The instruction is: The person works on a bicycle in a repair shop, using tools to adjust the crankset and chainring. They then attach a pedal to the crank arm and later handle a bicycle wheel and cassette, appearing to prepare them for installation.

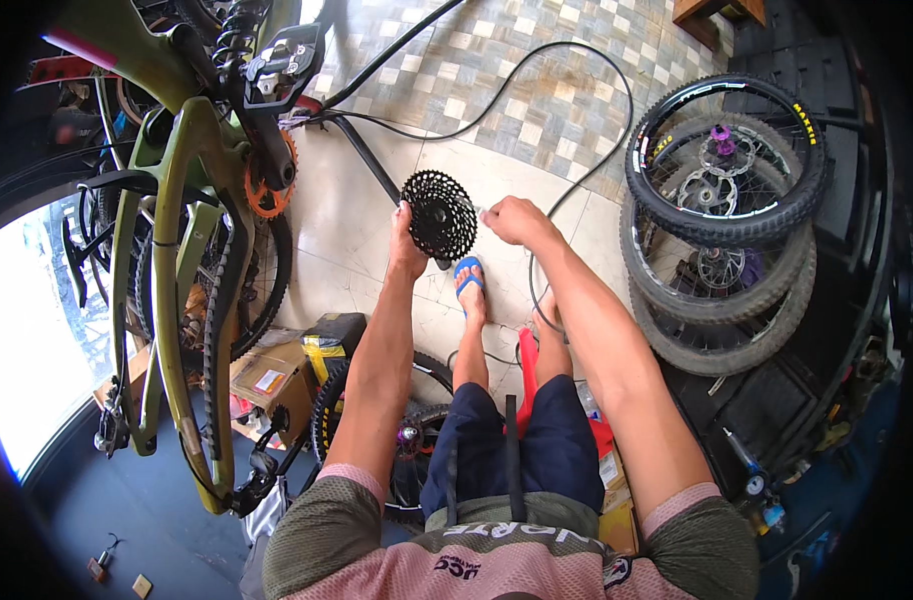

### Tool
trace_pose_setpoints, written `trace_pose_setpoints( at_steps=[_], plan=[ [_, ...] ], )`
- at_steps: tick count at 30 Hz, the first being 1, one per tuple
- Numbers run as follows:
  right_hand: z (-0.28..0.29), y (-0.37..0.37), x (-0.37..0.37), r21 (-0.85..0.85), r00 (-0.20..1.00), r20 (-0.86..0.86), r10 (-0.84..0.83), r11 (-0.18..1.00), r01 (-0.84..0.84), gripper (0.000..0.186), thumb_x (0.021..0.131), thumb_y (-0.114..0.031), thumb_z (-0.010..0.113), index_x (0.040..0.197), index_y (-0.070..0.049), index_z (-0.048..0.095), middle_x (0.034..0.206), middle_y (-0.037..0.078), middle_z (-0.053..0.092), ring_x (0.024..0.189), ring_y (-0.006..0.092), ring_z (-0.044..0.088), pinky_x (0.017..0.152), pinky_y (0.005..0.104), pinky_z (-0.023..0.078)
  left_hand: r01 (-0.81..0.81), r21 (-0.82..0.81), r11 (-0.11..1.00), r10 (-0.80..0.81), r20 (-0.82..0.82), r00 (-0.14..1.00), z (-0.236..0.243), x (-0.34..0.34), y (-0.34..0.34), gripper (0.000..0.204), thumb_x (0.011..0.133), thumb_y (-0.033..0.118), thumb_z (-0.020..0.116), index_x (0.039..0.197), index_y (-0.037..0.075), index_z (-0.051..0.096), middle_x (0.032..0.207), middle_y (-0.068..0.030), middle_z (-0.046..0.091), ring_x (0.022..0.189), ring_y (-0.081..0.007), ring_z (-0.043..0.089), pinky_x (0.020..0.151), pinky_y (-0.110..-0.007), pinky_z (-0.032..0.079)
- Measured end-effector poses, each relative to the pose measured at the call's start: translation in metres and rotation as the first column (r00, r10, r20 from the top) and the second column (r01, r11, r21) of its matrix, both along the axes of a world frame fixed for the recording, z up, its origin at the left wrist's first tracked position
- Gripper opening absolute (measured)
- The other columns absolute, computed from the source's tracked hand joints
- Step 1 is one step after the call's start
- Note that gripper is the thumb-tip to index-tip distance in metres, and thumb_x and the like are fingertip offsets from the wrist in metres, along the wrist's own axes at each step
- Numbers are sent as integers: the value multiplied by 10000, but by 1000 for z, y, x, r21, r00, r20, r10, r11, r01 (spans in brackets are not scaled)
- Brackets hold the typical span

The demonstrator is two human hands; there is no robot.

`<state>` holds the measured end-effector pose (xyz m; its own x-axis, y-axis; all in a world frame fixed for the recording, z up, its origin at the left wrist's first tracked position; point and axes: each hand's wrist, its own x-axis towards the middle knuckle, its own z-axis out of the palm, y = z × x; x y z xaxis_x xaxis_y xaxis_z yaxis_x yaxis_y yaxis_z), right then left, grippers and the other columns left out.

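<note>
A black bicycle cassette (440, 214) is held up in front of me, its toothed face turned toward the camera. My left hand (407, 246) grips it by the left edge, with the thumb at the rim and the other fingers hidden behind. Just off the cassette's right side is my right hand (518, 221), its fingers curled together in a pinch. Whatever those fingers hold, if anything, is too small to make out.
An olive-green bike frame (167, 260) with an orange chainring (273, 180) hangs at the left. Several wheels (722, 240) are stacked at the right. A black hose (632, 90) loops across the tiled floor. Near my legs lie a cardboard box (269, 378) and another wheel.
</note>
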<state>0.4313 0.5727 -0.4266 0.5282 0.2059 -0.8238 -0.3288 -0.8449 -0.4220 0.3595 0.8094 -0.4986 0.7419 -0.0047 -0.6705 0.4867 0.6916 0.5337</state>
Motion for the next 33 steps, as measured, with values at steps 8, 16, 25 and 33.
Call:
trace_pose_setpoints(
  at_steps=[8,16,25,33],
  plan=[
    [-17,6,-4,9,998,59,31,999,-32,440,1014,-459,589,1075,-70,786,1036,182,767,801,321,747,763,460,597,5,14,1000,-4,-37,999,6,5,4,492,1041,556,584,1335,186,448,1334,-79,613,1195,-268,647,970,-507,577],
    [-1,-3,-13,-102,997,14,74,992,-72,411,1013,-433,564,1161,-123,790,1181,213,748,1118,387,710,971,482,564,-27,59,998,27,-1,1000,7,9,9,484,1033,548,604,1326,190,461,1299,-71,628,1173,-260,655,953,-507,579],
    [27,-4,-24,-2,998,10,68,998,-68,404,1008,-450,581,1174,-147,790,1210,182,744,1147,380,699,1010,485,547,-25,98,995,25,10,1000,16,15,16,477,1044,546,582,1332,184,470,1299,-73,633,1147,-255,671,917,-501,601],
    [36,-5,-29,-7,996,23,90,996,-90,395,1010,-430,587,1202,-142,779,1219,184,743,1157,380,696,1016,488,547,68,48,997,-69,7,998,18,7,17,554,1055,561,540,1406,133,512,1333,-96,662,1165,-266,685,962,-489,596]
  ],
)
